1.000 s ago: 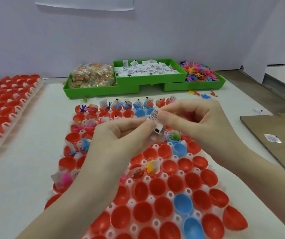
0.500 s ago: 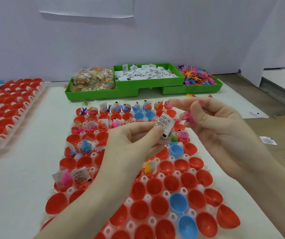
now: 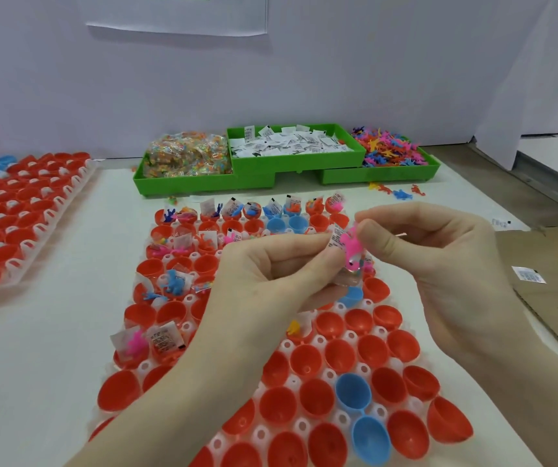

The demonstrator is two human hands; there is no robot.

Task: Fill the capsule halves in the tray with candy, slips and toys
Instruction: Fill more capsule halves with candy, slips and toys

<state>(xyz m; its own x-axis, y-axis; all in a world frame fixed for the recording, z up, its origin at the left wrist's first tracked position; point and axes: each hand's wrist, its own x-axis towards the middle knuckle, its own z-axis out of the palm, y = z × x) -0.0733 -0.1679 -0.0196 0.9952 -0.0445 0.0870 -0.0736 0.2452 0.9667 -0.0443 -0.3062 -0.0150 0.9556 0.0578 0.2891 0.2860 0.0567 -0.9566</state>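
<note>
**Slip and toy gathered over the tray before the drop**

Nearest the viewer, the tray (image 3: 308, 427) shows rows of bare red and blue capsule halves (image 3: 352, 390), not yet filled. Above them both hands meet. The left hand (image 3: 271, 274) pinches a white printed slip (image 3: 335, 239) between thumb and forefinger, with what looks like a clear candy packet (image 3: 348, 279) hanging below the fingers. The right hand (image 3: 439, 257) pinches a pink toy (image 3: 350, 247) against that slip, its other fingers curled loosely. Probably the pieces are being bundled so that one set goes into a cup in a single drop; a blue half (image 3: 351, 295) lies just under the fingertips and seems the likely target.

Half a second ago the hands were apart, the slip held alone on the left and the toy on the right; now they touch.

Beyond the fingers, the far rows already hold slips and toys. Farther back on the tabletop (image 3: 51, 332) stand green bins (image 3: 254, 173) of candy (image 3: 186, 158), slips and toys.
</note>
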